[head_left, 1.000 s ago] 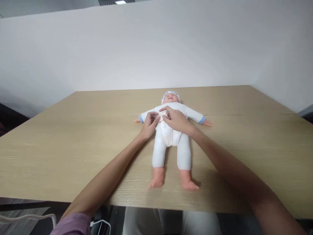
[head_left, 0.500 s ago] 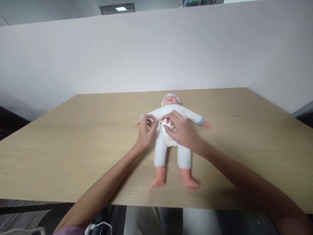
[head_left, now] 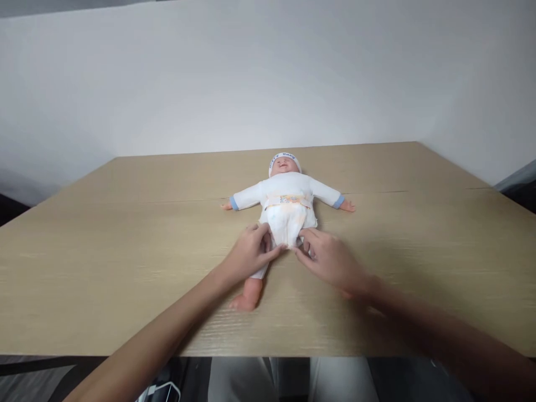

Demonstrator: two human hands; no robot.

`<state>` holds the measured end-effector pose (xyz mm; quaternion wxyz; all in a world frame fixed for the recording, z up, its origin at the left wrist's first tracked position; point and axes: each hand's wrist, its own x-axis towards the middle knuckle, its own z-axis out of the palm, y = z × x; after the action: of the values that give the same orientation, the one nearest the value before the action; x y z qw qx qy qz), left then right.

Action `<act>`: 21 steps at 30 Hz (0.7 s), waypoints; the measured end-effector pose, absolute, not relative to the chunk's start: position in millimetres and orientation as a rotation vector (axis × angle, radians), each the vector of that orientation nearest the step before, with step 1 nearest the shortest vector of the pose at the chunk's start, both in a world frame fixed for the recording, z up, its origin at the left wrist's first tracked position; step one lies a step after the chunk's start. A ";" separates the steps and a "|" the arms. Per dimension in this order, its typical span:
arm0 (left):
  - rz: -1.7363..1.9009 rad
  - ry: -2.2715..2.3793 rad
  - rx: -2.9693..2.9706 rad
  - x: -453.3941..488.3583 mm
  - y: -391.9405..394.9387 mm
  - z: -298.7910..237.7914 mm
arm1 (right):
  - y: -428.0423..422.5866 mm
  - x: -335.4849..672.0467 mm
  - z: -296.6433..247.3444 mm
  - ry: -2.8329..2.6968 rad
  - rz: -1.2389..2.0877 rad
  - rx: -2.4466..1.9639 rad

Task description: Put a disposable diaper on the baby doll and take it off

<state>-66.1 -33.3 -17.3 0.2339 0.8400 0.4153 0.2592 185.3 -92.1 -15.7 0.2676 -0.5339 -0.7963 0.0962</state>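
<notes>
A baby doll (head_left: pixel 286 187) in white clothes with blue cuffs and a white cap lies on its back on the wooden table (head_left: pixel 104 251), arms spread. It wears a white diaper (head_left: pixel 287 220) with a coloured waistband. My left hand (head_left: pixel 251 252) and my right hand (head_left: pixel 330 259) meet at the diaper's lower edge between the doll's legs, fingers curled and pinching there. The hands cover the thighs; one bare foot (head_left: pixel 245 301) shows below my left wrist.
A plain white wall (head_left: pixel 268 78) stands behind the table. The table's near edge runs along the bottom, with my lap and a white cable (head_left: pixel 161 391) under it.
Both hands have come down from the doll's waist to the crotch of the diaper. The waistband now shows uncovered. The view has tilted slightly.
</notes>
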 end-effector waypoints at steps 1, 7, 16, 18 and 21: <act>0.707 1.147 2.315 -65.6 -33.2 -18.3 | -93.7 183.0 -18.1 -2.173 0.214 -1.430; 0.731 1.020 2.352 -69.0 -34.2 -22.6 | -106.7 178.6 -31.5 -2.191 0.139 -1.394; 0.946 0.973 2.364 -72.1 -39.7 -29.9 | -114.6 176.8 -33.7 -2.113 0.203 -1.370; 0.930 0.986 2.368 -71.6 -40.3 -29.2 | -115.4 177.0 -33.3 -2.107 0.232 -1.365; 0.890 0.963 2.391 -70.0 -39.7 -25.7 | -114.8 177.6 -31.5 -2.105 0.292 -1.355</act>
<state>-70.0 -39.7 -25.7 0.2058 0.8580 0.3454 0.3196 177.6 -114.8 -31.5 0.3056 -0.5118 -0.7953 0.1104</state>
